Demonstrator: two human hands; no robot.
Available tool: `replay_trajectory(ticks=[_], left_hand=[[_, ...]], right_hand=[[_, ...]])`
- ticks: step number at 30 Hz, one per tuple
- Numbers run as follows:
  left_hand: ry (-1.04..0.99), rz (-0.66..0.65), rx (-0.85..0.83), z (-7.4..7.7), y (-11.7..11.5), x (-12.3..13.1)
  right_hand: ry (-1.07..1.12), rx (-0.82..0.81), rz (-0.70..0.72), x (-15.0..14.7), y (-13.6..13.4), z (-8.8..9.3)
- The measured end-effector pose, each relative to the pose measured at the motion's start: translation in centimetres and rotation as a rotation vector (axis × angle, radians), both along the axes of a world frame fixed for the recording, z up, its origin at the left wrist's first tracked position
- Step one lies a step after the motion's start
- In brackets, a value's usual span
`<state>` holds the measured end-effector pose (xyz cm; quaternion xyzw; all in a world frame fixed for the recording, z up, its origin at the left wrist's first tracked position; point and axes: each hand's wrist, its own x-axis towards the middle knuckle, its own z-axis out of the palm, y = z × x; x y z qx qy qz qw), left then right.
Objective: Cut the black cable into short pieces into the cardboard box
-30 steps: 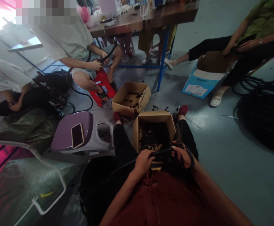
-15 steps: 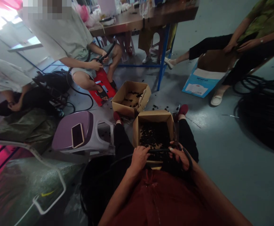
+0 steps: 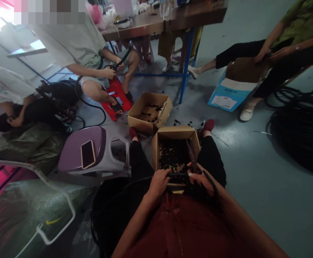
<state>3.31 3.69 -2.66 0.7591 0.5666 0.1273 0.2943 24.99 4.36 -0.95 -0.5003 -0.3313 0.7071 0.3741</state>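
My left hand (image 3: 159,182) is closed around a black rubber hose or cord (image 3: 179,174). The black length stretches across to my right hand (image 3: 204,180), whose thumb and fingers pinch its end. In that same hand sits a pair of scissors (image 3: 191,152), blades pointing forward over the box and a dark loop handle near the wrist. Below both hands, between my legs, stands an open cardboard box (image 3: 154,152) holding many small black pieces (image 3: 169,154). From my left hand the black length trails off toward a dark heap by my left leg.
A second cardboard box (image 3: 138,123) stands just ahead. On my left a purple stool (image 3: 70,154) bears a phone (image 3: 88,154). Co-workers sit ahead and to the right, one behind a blue box (image 3: 223,96). A black hose coil (image 3: 301,136) lies at right; a table (image 3: 210,14) is beyond.
The scissors in my right hand have swung inward, their blades now showing over the box. My right hand has shifted slightly left, shortening the black span between my hands.
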Motion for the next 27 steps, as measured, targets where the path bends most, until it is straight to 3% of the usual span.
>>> replay_trajectory(ticks=[5, 11, 17, 22, 27], left_hand=[[-0.005, 0.054, 0.037, -0.3, 0.1, -0.6], [-0.191, 0.165, 0.093, -0.4, -0.1, -0.5], [-0.248, 0.084, 0.115, 0.4, 0.5, -0.4], [-0.22, 0.074, 0.117, 0.1, 0.6, -0.4], [-0.209, 0.093, 0.115, -0.4, 0.4, -0.4]], right_hand=[[-0.037, 0.01, 0.02, -0.9, -0.1, 0.9], [-0.098, 0.015, 0.027, -0.6, -0.4, -0.6], [-0.191, 0.024, -0.021, -0.3, -0.2, -1.2], [-0.216, -0.007, -0.061, -0.6, -0.3, -1.0], [-0.216, 0.062, 0.014, -0.4, -0.5, -1.7]])
